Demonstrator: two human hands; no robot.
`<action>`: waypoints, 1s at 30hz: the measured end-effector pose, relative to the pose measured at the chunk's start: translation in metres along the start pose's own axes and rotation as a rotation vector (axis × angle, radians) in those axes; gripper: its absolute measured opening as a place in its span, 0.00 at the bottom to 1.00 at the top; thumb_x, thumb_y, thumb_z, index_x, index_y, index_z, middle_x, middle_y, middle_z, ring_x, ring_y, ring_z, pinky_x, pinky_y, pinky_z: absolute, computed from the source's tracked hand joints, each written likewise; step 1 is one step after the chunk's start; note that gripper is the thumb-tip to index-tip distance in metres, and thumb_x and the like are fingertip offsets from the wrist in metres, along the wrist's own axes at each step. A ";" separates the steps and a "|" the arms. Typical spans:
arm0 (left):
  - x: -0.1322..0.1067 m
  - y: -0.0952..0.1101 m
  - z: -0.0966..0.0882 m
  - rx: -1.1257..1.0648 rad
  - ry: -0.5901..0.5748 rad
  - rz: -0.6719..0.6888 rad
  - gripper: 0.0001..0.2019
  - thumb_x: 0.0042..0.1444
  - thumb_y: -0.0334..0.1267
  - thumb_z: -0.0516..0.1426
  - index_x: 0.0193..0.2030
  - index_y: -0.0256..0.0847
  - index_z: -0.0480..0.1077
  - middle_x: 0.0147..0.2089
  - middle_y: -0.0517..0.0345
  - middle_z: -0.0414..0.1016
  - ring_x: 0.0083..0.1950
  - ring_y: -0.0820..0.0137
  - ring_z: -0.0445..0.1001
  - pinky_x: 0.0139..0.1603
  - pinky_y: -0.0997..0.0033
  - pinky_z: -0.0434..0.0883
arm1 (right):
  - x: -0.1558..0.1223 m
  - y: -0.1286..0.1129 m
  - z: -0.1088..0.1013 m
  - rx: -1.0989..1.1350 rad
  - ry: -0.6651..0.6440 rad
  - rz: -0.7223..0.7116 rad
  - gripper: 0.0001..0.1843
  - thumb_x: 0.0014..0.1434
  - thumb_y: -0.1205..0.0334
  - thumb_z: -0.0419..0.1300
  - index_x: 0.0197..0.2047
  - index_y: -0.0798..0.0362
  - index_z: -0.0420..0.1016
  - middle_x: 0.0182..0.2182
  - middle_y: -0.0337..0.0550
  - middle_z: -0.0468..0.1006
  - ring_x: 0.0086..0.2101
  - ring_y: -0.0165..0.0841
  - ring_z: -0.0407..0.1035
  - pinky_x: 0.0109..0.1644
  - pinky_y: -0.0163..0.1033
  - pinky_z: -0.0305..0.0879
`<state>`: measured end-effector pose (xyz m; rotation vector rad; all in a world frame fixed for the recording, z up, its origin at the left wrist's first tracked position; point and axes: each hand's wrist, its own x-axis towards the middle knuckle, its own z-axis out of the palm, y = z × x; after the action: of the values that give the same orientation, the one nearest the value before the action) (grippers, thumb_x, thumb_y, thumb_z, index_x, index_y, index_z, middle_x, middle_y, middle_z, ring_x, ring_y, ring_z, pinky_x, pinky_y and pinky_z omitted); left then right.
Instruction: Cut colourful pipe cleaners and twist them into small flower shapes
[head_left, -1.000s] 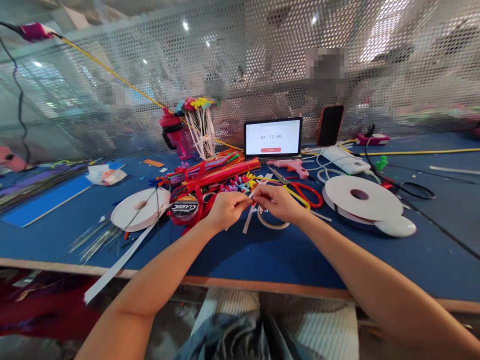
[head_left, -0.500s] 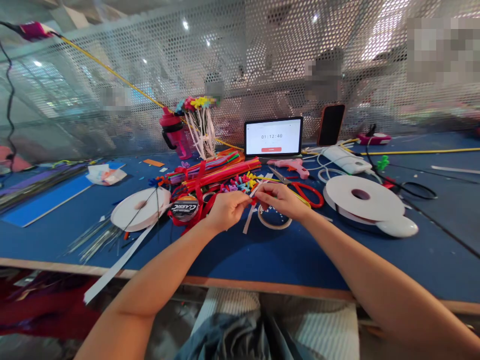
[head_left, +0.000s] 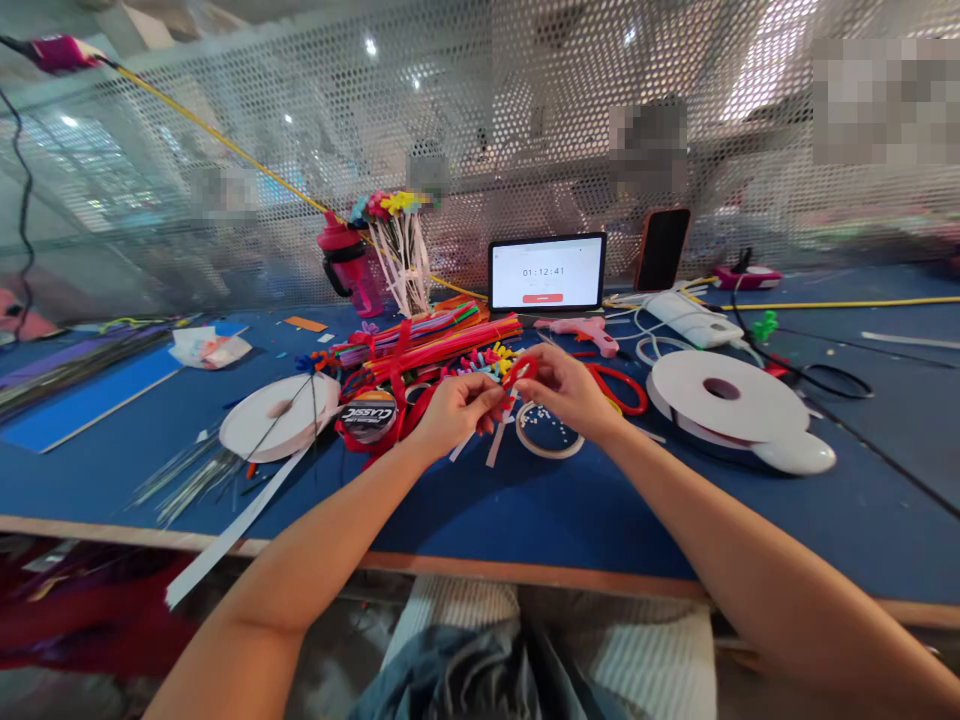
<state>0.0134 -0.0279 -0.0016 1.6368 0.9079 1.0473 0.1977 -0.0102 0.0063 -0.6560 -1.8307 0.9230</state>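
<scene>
- Loop (head_left: 514, 372), red, sits between the two hands, raised above the blue table (head_left: 450, 520) near its middle; right hand (head_left: 571, 392) at its three o'clock, left hand (head_left: 459, 410) at its eight.
- Right thumb and fingers pinch the loop; left thumb and forefinger press together beside its lower end, though what lies between them cannot be told.
- White strips (head_left: 496, 443) show under the hands, at six and seven o'clock; whether held or lying, I cannot tell.
- Tape ring (head_left: 550, 451) lies at five o'clock, near the right hand, with white beads (head_left: 546, 416) inside it.
- Scissors (head_left: 634, 393) at three o'clock, red-handled; glue gun (head_left: 586, 330) at two; tablet (head_left: 546, 270) just past twelve, reading 01:12:41.
- Red bundle (head_left: 461, 345) at ten o'clock; bottle (head_left: 351, 268) beyond it.
- Reels, white, at nine (head_left: 259, 425) and three (head_left: 679, 390), both well apart from the hands.
</scene>
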 end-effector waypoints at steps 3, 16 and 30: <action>-0.001 0.000 0.004 0.019 0.043 0.009 0.16 0.54 0.48 0.56 0.31 0.35 0.68 0.23 0.60 0.70 0.19 0.79 0.66 0.20 0.80 0.64 | 0.000 0.002 0.001 0.316 0.054 0.160 0.12 0.60 0.52 0.53 0.35 0.52 0.63 0.19 0.33 0.67 0.20 0.24 0.59 0.25 0.31 0.54; -0.005 -0.004 0.010 0.012 -0.017 0.048 0.13 0.55 0.45 0.55 0.36 0.35 0.68 0.28 0.57 0.70 0.25 0.74 0.71 0.26 0.75 0.69 | 0.000 0.000 0.005 0.692 -0.135 0.355 0.17 0.62 0.51 0.49 0.28 0.54 0.64 0.19 0.38 0.68 0.23 0.27 0.62 0.27 0.33 0.54; -0.009 0.000 0.012 0.132 0.049 0.145 0.14 0.57 0.46 0.52 0.34 0.36 0.69 0.27 0.58 0.69 0.25 0.75 0.69 0.26 0.75 0.67 | -0.001 -0.003 0.008 0.769 -0.194 0.439 0.12 0.61 0.56 0.50 0.29 0.54 0.63 0.21 0.37 0.65 0.25 0.28 0.61 0.34 0.35 0.59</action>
<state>0.0214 -0.0398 -0.0061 1.8157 0.9172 1.1513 0.1909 -0.0144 0.0061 -0.4821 -1.3311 1.9014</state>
